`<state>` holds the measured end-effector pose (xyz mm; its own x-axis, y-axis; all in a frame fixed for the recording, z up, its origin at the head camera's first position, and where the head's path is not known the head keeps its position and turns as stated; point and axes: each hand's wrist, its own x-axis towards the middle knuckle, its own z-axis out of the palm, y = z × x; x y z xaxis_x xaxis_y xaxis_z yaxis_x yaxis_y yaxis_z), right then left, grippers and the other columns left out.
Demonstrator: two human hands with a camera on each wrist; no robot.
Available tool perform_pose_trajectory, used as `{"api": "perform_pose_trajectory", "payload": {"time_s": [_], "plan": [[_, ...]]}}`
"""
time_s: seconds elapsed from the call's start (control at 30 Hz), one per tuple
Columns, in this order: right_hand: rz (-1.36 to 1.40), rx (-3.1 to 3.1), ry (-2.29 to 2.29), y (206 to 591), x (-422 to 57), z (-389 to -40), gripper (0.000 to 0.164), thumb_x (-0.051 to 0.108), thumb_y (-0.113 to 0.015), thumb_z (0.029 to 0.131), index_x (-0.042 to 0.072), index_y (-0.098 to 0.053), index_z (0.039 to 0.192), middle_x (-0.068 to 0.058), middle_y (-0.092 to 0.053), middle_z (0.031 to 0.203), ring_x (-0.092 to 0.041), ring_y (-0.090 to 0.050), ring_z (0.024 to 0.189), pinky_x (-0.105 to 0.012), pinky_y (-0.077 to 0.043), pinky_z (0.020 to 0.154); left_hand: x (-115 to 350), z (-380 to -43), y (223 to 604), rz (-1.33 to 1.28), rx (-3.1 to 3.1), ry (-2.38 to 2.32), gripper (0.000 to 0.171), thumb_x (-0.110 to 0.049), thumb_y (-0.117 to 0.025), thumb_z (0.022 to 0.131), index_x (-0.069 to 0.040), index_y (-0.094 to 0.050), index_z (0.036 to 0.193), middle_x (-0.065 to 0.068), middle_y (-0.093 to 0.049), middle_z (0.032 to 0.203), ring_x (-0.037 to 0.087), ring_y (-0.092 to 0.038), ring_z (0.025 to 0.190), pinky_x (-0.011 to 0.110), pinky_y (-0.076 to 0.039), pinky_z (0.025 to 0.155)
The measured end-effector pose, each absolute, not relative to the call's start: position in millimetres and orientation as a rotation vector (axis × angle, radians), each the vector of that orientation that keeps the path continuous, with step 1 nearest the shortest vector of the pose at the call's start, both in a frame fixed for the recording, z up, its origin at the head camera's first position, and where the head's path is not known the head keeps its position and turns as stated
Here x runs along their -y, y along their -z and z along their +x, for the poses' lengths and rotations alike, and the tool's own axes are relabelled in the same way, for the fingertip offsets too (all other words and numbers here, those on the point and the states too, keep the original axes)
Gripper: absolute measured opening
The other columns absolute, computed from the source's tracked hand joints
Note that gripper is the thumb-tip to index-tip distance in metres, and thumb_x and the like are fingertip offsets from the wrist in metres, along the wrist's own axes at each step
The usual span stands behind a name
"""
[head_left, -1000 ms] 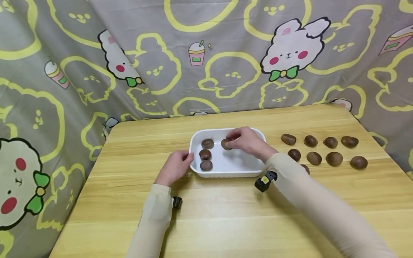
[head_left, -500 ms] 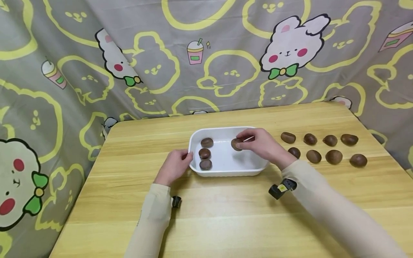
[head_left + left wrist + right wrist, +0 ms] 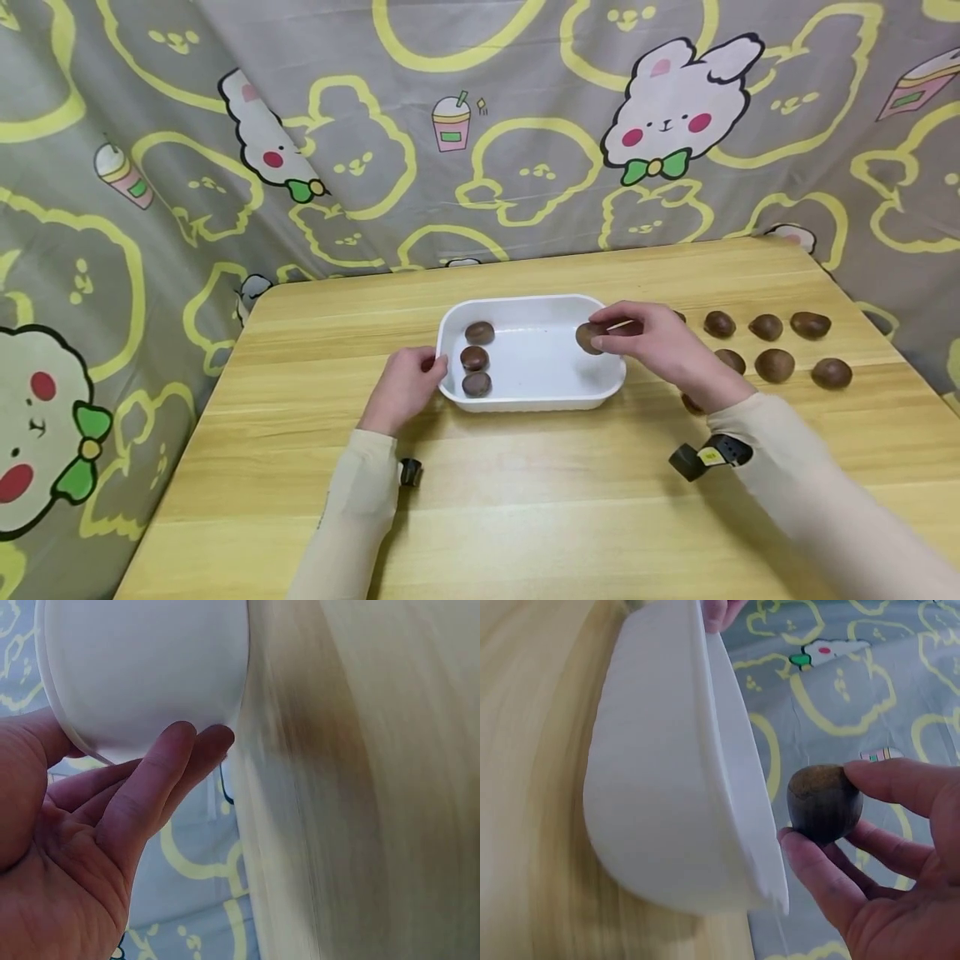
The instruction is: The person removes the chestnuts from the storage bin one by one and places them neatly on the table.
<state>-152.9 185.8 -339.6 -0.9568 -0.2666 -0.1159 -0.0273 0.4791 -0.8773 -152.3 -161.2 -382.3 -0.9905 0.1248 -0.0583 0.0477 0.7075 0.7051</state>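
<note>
In the head view, a white rectangular tray (image 3: 536, 403) stands on the table. My left hand (image 3: 401, 385) grips its left end, thumb over the rim. The left wrist view shows the fingers (image 3: 154, 780) against the tray's outer wall. Three brown chestnuts, the middle one (image 3: 474, 358) among them, lie in a column inside at the left. Between thumb and fingertips my right hand (image 3: 667, 346) pinches another chestnut (image 3: 591, 337) over the tray's right end. The right wrist view has this chestnut (image 3: 825, 804) held above the rim, apart from it.
Several more chestnuts, one of them (image 3: 775, 365), lie in rows on the table right of the tray, some partly behind the right hand. A patterned grey curtain (image 3: 525, 208) hangs along the wooden table's (image 3: 510, 500) back edge.
My right hand has moved right with the pinched chestnut, from the tray's middle to above its right end. The left hand stays at the tray's left end.
</note>
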Motion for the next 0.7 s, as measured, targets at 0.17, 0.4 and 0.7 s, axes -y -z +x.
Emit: {"api": "perform_pose_trajectory", "payload": {"time_s": [0.17, 0.4, 0.7], "plan": [[-0.269, -2.458, 1.509, 341.6, -197.7, -148.2, 0.040, 0.023, -0.070, 0.093, 0.005, -0.061, 0.127, -0.010, -0.062, 0.122, -0.024, -0.059, 0.109, -0.040, -0.045, 0.092, 162.0, -150.0, 382.7, 0.140, -2.835, -1.149, 0.024, -0.019, -0.056, 0.098, -0.004, -0.074, 0.099, 0.004, -0.068, 0.085, 0.019, -0.056, 0.072, 0.033, -0.047, 0.066], [-0.288, -2.556, 1.437, 341.9, -223.4, -137.0, 0.044, 0.030, -0.070, 0.093, 0.006, -0.061, 0.129, -0.009, -0.062, 0.123, -0.021, -0.059, 0.110, -0.029, -0.048, 0.086, 160.3, -152.3, 384.1, 0.137, -2.819, -1.175, 0.026, -0.022, -0.055, 0.098, -0.006, -0.075, 0.104, 0.003, -0.069, 0.088, 0.018, -0.058, 0.075, 0.034, -0.048, 0.069], [-0.224, -2.687, 1.373, 344.1, -266.4, -119.2, 0.039, 0.031, -0.067, 0.095, 0.008, -0.062, 0.127, -0.010, -0.062, 0.120, -0.004, -0.060, 0.098, -0.016, -0.044, 0.078, 161.2, -153.6, 383.9, 0.106, -2.809, -1.187, 0.026, -0.023, -0.056, 0.098, -0.006, -0.075, 0.107, 0.003, -0.070, 0.090, 0.019, -0.058, 0.077, 0.034, -0.048, 0.070]]}}
